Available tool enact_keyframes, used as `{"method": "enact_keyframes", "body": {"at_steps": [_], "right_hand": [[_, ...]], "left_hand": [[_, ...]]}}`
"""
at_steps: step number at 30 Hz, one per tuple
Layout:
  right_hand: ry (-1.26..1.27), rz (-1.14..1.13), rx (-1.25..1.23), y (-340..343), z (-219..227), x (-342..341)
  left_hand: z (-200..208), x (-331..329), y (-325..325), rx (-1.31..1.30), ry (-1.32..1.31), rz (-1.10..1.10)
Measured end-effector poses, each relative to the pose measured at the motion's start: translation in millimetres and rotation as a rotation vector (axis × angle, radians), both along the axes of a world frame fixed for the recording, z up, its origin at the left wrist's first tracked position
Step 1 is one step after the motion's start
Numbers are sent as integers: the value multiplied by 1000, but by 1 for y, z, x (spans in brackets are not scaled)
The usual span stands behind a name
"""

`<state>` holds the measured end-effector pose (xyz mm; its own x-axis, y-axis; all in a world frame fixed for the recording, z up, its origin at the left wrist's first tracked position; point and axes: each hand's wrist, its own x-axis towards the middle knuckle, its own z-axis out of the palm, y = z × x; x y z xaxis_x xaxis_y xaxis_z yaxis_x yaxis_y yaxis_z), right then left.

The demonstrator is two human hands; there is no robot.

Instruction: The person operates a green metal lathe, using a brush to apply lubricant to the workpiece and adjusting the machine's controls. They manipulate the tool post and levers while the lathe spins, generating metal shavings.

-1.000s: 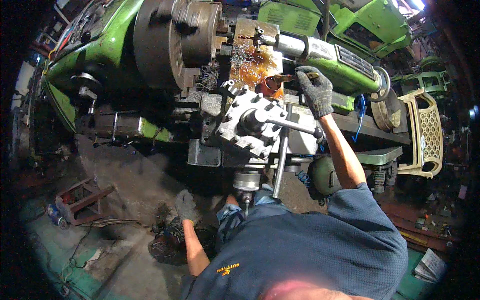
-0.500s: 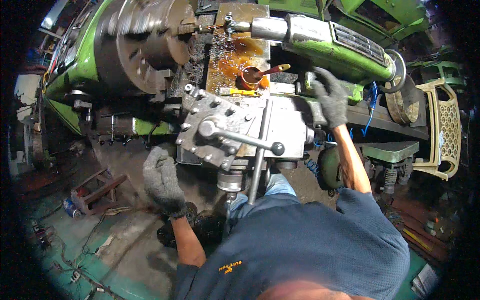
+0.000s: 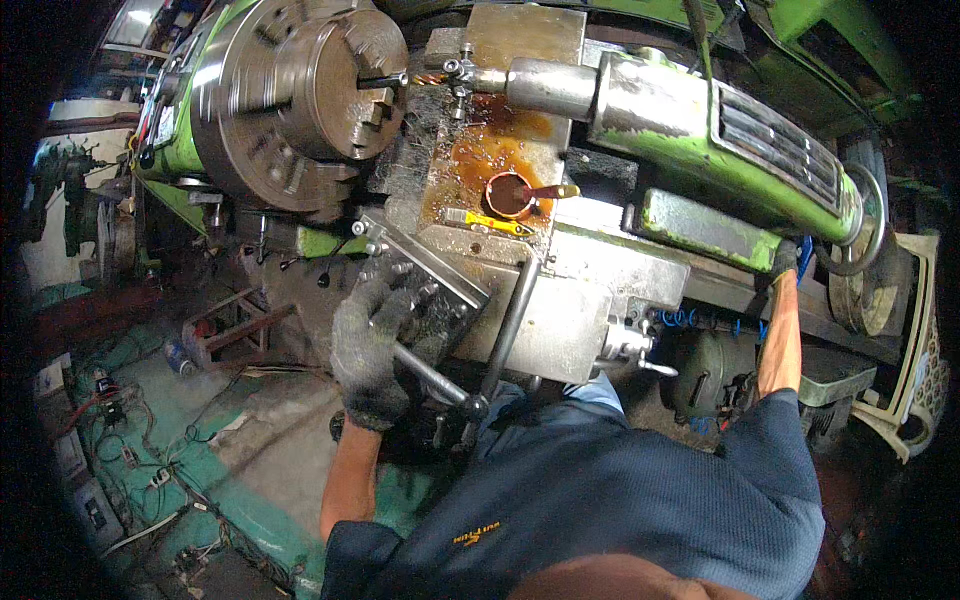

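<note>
My left hand (image 3: 372, 350), in a dark grey knit glove, lies over the near left part of the square tool post (image 3: 455, 285), its fingers bent round it. From beside the hand a metal lever (image 3: 430, 378) slants down to a round knob; the lever's hub is hidden. My right arm reaches far right, and my gloved right hand (image 3: 787, 258) is at the right end of the green tailstock's base (image 3: 705, 232), its fingers hidden. Left of the tailstock, a drill bit (image 3: 430, 79) points at the motion-blurred lathe chuck (image 3: 345, 85), a gap between bit and chuck.
A cup of dark liquid (image 3: 508, 196) with a brush in it stands on the oily, chip-strewn plate (image 3: 455, 150), beside a yellow-handled brush (image 3: 490, 221). The tailstock handwheel (image 3: 873, 220) is near my right hand. Cables (image 3: 165, 475) lie on the floor at left.
My left hand has moved up onto the tool post. My right hand has gone right, from above the tailstock base to its far end. The view has shifted, and the drill stands farther from the chuck.
</note>
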<state>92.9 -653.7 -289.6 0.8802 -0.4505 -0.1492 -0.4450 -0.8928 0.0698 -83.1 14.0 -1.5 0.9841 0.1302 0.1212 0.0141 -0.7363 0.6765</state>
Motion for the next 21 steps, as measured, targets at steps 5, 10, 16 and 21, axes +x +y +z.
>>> {"method": "enact_keyframes", "body": {"at_steps": [5,10,16,21], "right_hand": [[135,-24,-71,-7,2,37],[181,-39,-117,1,14,49],[203,-63,-133,7,22,50],[208,-91,-132,6,18,36]], "left_hand": [[-7,1,17,546,-78,-200],[-29,-7,25,459,-109,-153],[-35,-13,30,421,-112,-140],[-35,-17,30,411,-134,-144]]}}
